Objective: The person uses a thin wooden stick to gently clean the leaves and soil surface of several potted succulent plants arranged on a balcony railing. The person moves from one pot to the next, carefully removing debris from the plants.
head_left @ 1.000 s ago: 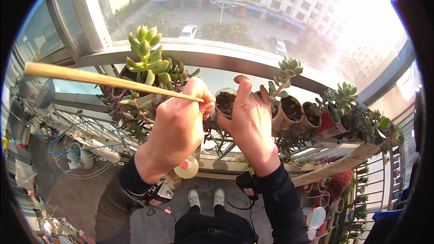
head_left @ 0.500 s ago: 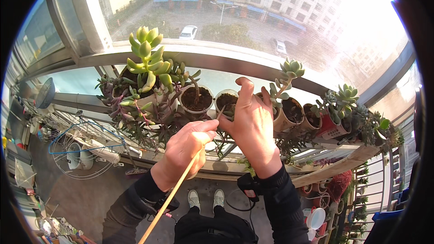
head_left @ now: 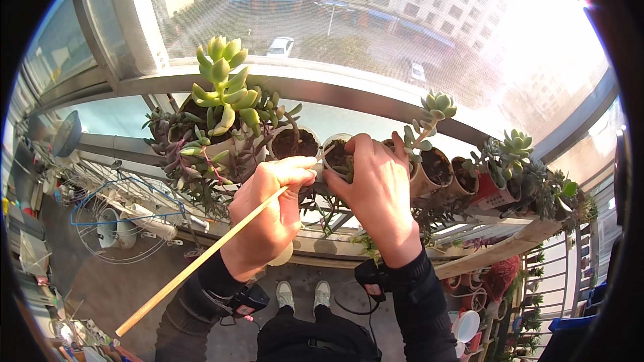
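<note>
Over the last half-second we record the wooden stick [head_left: 201,260] swung leftward at its rear, the right hand [head_left: 379,198] with forefinger lowered.

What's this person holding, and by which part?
The left hand grips a wooden stick toward its pot-side end; whether the right hand grips the pot cannot be told.

Bright daylight is poured over the far edge of the plant rack [head_left: 500,248] | window [head_left: 537,27] is bleached white by glare beyond the far-right corner | floor [head_left: 80,268] past the near edge is left dimmer | straight lines are bent, rim is blackened
</note>
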### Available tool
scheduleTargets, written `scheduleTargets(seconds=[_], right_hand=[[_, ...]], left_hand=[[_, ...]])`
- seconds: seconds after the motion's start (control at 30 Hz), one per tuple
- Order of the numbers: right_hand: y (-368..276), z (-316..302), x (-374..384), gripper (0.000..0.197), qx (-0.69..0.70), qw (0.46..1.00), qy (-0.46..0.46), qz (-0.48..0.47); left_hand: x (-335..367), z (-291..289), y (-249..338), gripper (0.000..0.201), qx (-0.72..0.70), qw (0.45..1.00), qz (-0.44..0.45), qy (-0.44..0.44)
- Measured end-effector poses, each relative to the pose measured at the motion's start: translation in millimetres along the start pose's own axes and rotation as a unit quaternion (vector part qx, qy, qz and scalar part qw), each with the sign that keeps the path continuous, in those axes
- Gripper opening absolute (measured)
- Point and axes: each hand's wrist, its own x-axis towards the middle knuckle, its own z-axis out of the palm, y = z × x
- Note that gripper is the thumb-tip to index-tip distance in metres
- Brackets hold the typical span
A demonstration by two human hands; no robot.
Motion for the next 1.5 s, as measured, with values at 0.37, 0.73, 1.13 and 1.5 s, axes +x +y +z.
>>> scheduleTargets(seconds=[0.37,0.73,1.13,1.5], right_hand=[[2,-7,0,0.072,0.060,0.998,-0.029,0.016],[5,-11,0,0.077,0.061,0.998,-0.030,0.003],[8,-7,-1,0.080,0.067,0.997,-0.028,0.010],[6,-7,0,0.077,0.062,0.998,-0.023,0.013]], left_hand=[[13,11,-2,0.003,-0.028,0.999,-0.023,-0.005],[36,18,-2,0.004,-0.088,0.991,-0.099,0.001],[59,22,-3,0.010,-0.091,0.981,-0.159,-0.068],[60,27,-9,0.008,-0.070,0.991,-0.101,-0.055]])
